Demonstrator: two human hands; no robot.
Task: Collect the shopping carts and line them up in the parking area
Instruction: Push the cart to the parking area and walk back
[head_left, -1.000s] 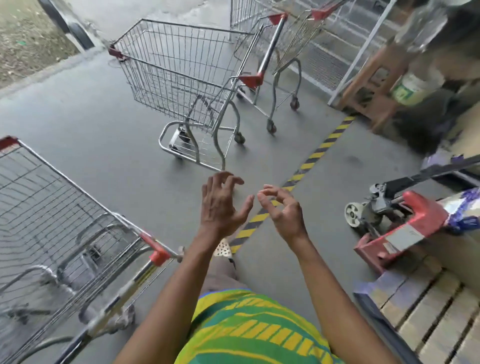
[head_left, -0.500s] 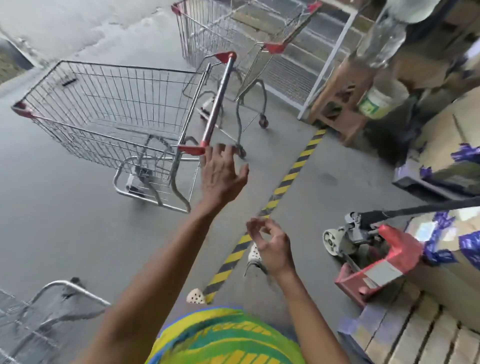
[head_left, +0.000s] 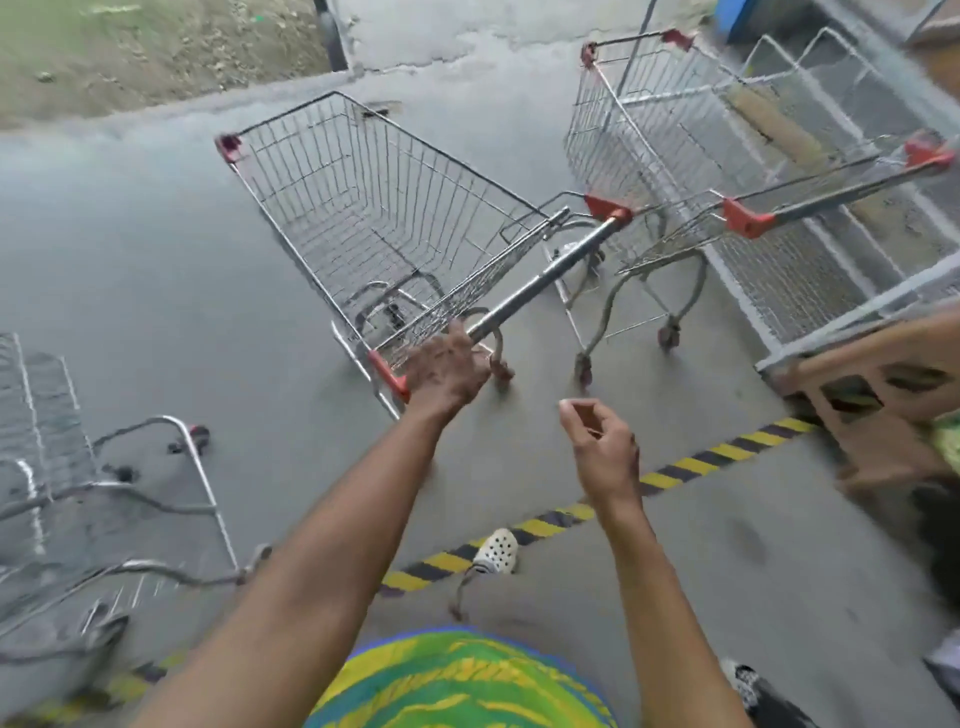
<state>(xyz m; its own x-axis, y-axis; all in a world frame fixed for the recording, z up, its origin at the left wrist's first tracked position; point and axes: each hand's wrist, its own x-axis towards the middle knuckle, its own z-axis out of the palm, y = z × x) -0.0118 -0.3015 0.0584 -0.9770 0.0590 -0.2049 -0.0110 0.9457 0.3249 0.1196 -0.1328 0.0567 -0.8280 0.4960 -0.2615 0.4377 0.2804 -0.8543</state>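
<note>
A wire shopping cart (head_left: 374, 208) with red corner caps stands in the middle of the grey floor. Its steel handle bar (head_left: 545, 275) points toward me. My left hand (head_left: 447, 366) is closed over the near end of that bar, by the red end cap. My right hand (head_left: 602, 447) hovers below and to the right, fingers loosely curled, holding nothing. A second cart (head_left: 675, 145) stands to the right, its front close to the first cart's handle. The frame of a third cart (head_left: 156, 493) lies at the lower left, partly cut off.
A yellow-and-black striped line (head_left: 675, 467) crosses the floor under my arms. Wire mesh panels (head_left: 810, 260) lean at the right behind the second cart. A brown wooden stool (head_left: 872, 410) stands at the right edge. Bare dirt (head_left: 130, 47) lies beyond the kerb.
I have stepped closer and the view has swung left. My left hand reached forward and closed on the cart's handle bar. The right hand has stayed low and curled.
</note>
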